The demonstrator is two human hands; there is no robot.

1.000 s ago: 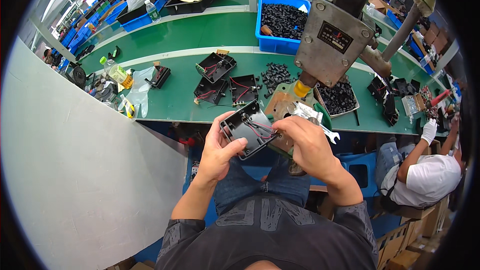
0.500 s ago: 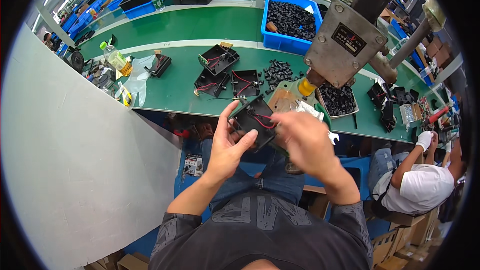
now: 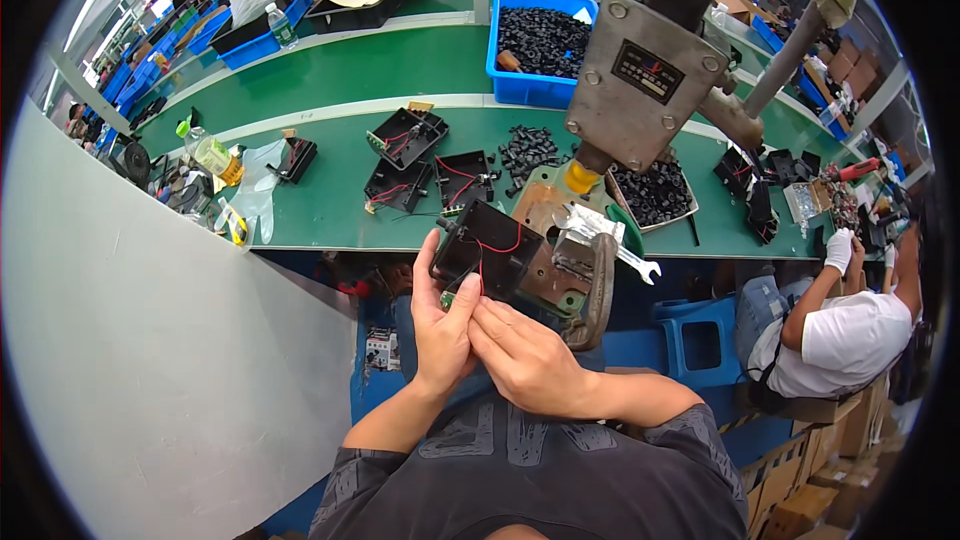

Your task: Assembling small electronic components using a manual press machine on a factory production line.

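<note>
The black box (image 3: 490, 252) is a rectangular, open-topped shell with a dark, matt inside; thin red wires (image 3: 508, 248) loop across its cavity and run down toward its near side, and a bit of green board (image 3: 447, 300) peeks out at its near left corner; the box sits tilted in the grasp, its open face turned up.

It lies at the far end of both hands; the left hand (image 3: 442, 330) grips its near left part, fingers along the left side and thumb over the near rim; the right hand (image 3: 525, 355) has its fingers drawn together beside that thumb, at the near side, and whether they pinch anything I cannot tell.

The box overlaps the near edge of the green bench (image 3: 335, 210) in view; just to its right stand the metal base plate (image 3: 540, 285) and a curved clamp (image 3: 600, 295); on the far side, open black boxes (image 3: 462, 180) crowd close; to the left, bare bench top stretches toward a clear plastic bag (image 3: 258, 190), with the pale panel (image 3: 190, 340) farther left and nearer.
</note>
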